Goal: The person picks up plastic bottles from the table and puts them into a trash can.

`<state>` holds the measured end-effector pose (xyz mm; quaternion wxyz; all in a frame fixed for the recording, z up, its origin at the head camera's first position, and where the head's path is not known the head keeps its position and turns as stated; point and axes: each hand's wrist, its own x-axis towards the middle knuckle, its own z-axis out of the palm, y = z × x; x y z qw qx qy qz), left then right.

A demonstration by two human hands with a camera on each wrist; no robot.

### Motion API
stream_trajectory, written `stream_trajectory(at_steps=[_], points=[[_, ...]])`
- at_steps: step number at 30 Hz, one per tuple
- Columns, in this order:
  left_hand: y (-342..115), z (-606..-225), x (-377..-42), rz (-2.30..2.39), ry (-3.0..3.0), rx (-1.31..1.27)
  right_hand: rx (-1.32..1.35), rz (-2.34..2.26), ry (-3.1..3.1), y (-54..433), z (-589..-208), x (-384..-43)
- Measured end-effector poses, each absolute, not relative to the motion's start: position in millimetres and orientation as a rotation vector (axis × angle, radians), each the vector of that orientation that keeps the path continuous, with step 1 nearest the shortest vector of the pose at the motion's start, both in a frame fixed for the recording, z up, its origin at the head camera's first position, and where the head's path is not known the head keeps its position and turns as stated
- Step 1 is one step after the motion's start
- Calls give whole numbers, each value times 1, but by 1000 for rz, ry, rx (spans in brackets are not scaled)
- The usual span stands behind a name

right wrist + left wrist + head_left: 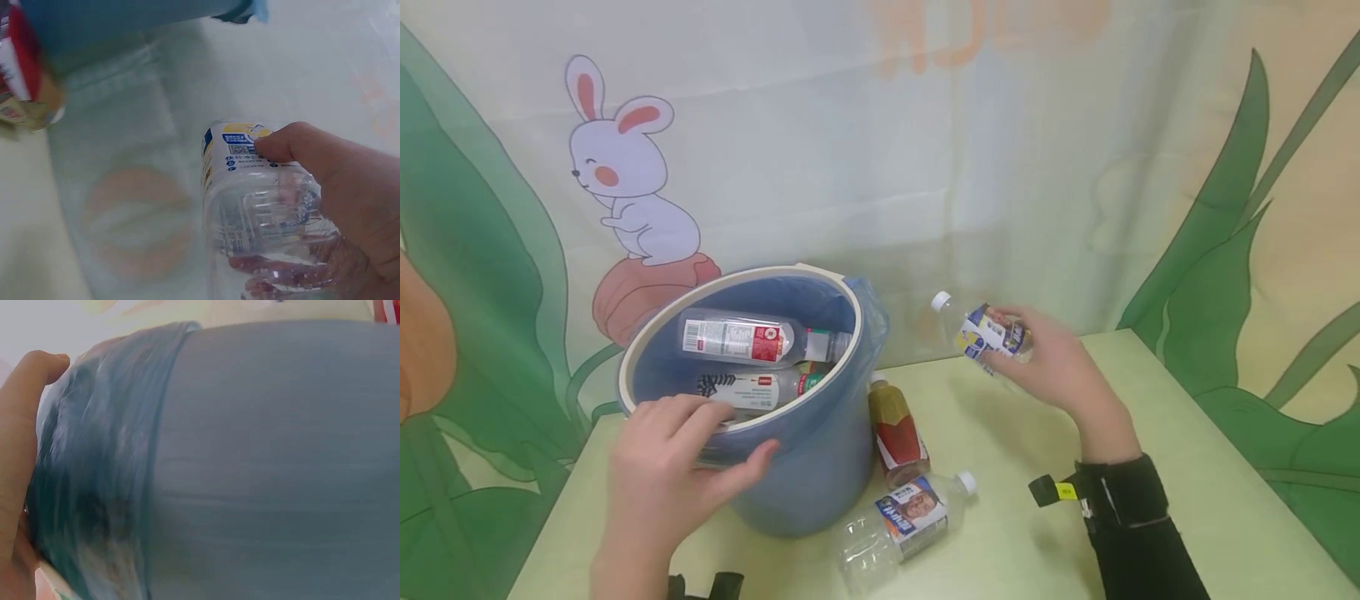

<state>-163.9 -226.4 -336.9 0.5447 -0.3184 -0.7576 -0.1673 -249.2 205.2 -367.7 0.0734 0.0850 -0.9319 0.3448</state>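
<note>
A blue trash bin (805, 475) with a cream rim and a blue plastic liner (871, 321) stands on the table, tilted toward me. My left hand (662, 467) holds its near left rim, fingers over the edge and thumb outside. Clear plastic bottles with labels lie in the bin, among them a red-and-white labelled bottle (737, 337). My right hand (1056, 358) grips a clear plastic bottle (992, 333) with a blue-and-yellow label, raised above the table right of the bin. Its white cap points up and left. In the right wrist view the thumb (294, 144) presses the label.
Beside the bin lies a bottle with a red-and-gold label (898, 437). Nearer me, another clear bottle (902, 529) with a blue label lies on its side on the pale green table (1000, 533). A printed cloth (820, 167) with a rabbit hangs behind.
</note>
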Motion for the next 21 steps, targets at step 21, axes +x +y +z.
stream_trajectory(at_steps=[21], points=[[-243,-340,-169,-418,-1875,-813,965,1070,-2433,65,-197,-272]])
